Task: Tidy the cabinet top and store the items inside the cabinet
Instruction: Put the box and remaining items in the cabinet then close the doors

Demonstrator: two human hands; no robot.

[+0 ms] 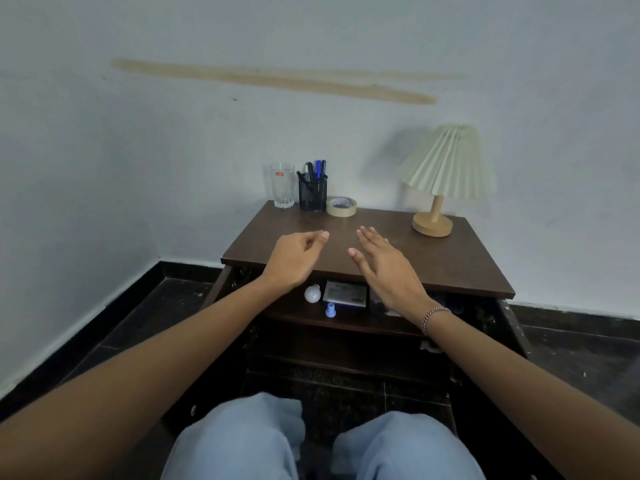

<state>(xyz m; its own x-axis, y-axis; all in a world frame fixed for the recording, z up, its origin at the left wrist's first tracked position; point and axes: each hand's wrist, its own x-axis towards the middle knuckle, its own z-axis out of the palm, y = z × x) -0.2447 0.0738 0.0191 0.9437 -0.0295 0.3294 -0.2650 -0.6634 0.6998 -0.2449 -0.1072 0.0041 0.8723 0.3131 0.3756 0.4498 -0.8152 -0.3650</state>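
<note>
A dark wooden cabinet [450,261] stands against the wall with both doors swung open. At the back left of its top are a clear glass [282,184], a black mesh pen holder [312,192] with several pens, and a roll of tape [341,206]. A lamp [439,178] with a pleated shade stands at the back right. My left hand [294,259] hovers over the front of the top, fingers loosely curled, holding nothing. My right hand [384,265] hovers beside it, flat with fingers spread. On the inner shelf lie a white bulb [312,293], a small blue piece [330,310] and a flat box [346,293].
The left door [221,282] and right door [512,327] flank my arms. My knees in light blue trousers [311,445] are in front of the cabinet on a dark tiled floor [138,323]. A white wall [173,150] is right behind.
</note>
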